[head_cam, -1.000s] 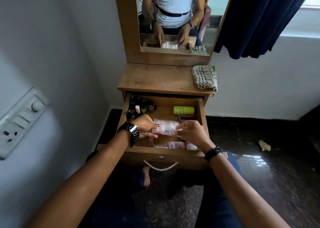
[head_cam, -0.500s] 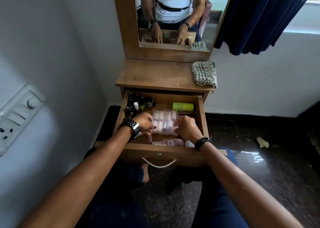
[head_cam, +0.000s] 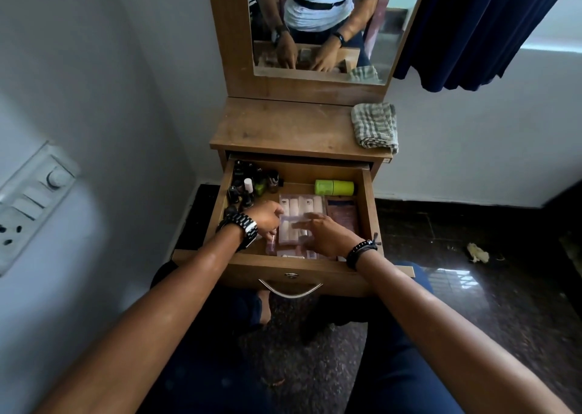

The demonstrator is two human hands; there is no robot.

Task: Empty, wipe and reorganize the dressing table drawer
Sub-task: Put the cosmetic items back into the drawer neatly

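Now I see both hands in open drawer (head_cam: pixel 368 199): left hand (head_cam: pixel 267 219) fingers curled at clear packet (head_cam: pixel 293 231) edge, grip unclear; right hand (head_cam: pixel 326 235) fingers loosely spread, resting on packet.

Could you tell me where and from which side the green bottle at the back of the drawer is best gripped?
Take the green bottle round the middle of its barrel, coming from above. It lies on its side against the drawer back wall, so only its top is free.

Both hands (head_cam: pixel 267 219) (head_cam: pixel 327 234) inside open drawer (head_cam: pixel 296 268)
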